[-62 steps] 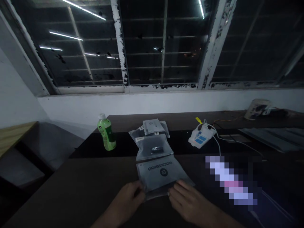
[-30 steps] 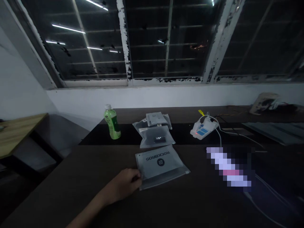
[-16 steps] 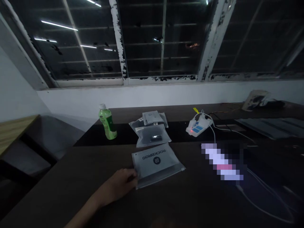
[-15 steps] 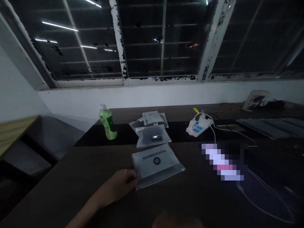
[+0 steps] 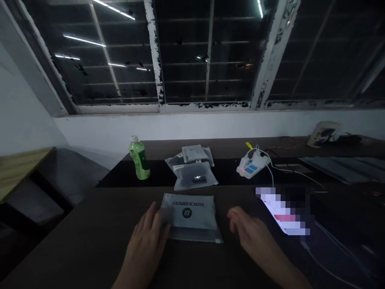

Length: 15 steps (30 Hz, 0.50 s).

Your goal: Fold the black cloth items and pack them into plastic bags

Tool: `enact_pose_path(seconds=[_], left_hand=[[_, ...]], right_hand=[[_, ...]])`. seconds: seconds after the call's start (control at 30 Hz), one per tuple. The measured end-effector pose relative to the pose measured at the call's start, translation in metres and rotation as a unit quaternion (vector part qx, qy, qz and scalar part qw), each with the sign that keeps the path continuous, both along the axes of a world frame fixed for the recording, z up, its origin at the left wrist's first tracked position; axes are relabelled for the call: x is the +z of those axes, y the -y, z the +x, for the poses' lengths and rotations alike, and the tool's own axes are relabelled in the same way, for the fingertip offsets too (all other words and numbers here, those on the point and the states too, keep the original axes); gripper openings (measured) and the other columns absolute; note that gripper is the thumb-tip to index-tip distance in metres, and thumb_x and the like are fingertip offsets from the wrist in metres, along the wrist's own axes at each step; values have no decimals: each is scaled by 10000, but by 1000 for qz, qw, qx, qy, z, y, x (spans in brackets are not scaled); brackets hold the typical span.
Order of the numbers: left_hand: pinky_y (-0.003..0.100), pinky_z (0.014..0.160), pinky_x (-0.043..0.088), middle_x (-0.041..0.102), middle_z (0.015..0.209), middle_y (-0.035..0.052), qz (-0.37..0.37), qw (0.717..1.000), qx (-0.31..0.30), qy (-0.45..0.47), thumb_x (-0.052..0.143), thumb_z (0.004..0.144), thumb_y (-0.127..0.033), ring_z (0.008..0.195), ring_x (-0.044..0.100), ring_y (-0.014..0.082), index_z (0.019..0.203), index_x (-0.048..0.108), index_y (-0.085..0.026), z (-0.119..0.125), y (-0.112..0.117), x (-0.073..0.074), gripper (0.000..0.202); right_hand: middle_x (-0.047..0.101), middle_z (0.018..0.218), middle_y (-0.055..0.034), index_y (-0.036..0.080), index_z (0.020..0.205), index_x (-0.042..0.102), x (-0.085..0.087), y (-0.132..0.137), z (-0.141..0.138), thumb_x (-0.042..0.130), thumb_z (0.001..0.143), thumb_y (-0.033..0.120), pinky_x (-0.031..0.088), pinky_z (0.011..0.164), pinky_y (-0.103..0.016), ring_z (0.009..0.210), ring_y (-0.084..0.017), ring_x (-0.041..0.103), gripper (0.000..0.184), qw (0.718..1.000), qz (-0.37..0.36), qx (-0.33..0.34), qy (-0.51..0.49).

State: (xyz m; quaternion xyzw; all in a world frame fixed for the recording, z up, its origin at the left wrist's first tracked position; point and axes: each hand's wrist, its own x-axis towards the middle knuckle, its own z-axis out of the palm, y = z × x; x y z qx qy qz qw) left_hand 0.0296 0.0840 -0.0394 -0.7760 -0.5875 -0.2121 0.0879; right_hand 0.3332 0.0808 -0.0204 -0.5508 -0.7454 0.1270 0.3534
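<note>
A frosted zip pouch (image 5: pixel 192 214) marked ROCKBROS lies flat on the dark table, its lettering upside down to me and its slider at the near right corner. My left hand (image 5: pixel 146 237) rests at the pouch's left edge with fingers stretched out, the fingertips over that edge. To the right of the pouch, apart from it, is my right hand (image 5: pixel 249 228). Its fingers are curled together and I see nothing in them. Just beyond lies another translucent pouch (image 5: pixel 186 176) with a small dark object inside, and a smaller pale packet (image 5: pixel 194 152) lies behind it.
A green bottle (image 5: pixel 140 158) with a white cap stands at the back left. On the right are a white power strip (image 5: pixel 252 164) with cables, a lit, pixelated device (image 5: pixel 282 210) and flat grey sheets (image 5: pixel 345 168). A window wall rises behind the table.
The ROCKBROS pouch has shifted left and nearer and turned squarer to me, apart from the pouch behind. My left hand's fingers have spread. My right hand has come up from the bottom edge.
</note>
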Motion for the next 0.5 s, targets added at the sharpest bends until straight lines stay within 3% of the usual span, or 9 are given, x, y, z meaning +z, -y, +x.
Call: enact_pose_path(seconds=[0.07,0.17,0.3,0.43,0.5], left_hand=[[454,1028,460,380,1548,101,7,998,-53,-23,373,999,-387,1365,443,290,1433,428,-273,15,3,-3,453],[519,1089,402,372,1560,37,-26,992,-103,-60,373,1005,-399,1393,414,273,1508,304,-356,27,12,-7,510],[632,1109,303,431,1522,45,-5,997,-21,-79,397,990,-387,1394,400,331,1449,437,-349,10,23,-17,463],[688,1059,305,495,1477,57,45,991,44,-119,427,923,-162,1453,214,432,1215,682,-309,-22,25,-28,414],[695,1011,352,465,1500,62,52,988,57,-137,435,897,-120,1459,133,467,1191,695,-295,-32,24,-29,431]], right_hand=[[717,932,-74,199,1041,588,-4,-10,-5,329,957,163,553,741,-286,841,-176,707,275,998,-14,51,27],[673,1190,-134,170,1246,561,-6,-13,-19,402,959,199,534,902,-360,1071,-221,661,329,993,-52,85,67],[650,1256,-137,141,1304,571,4,-9,-45,380,967,165,488,998,-367,1149,-221,617,389,983,-70,131,106],[398,1542,-73,207,1514,318,15,-9,-68,421,880,49,329,1150,-352,1395,-173,385,662,940,-45,304,146],[365,1561,-70,204,1522,293,14,-13,-72,429,878,50,275,1179,-387,1417,-175,347,676,931,-28,327,161]])
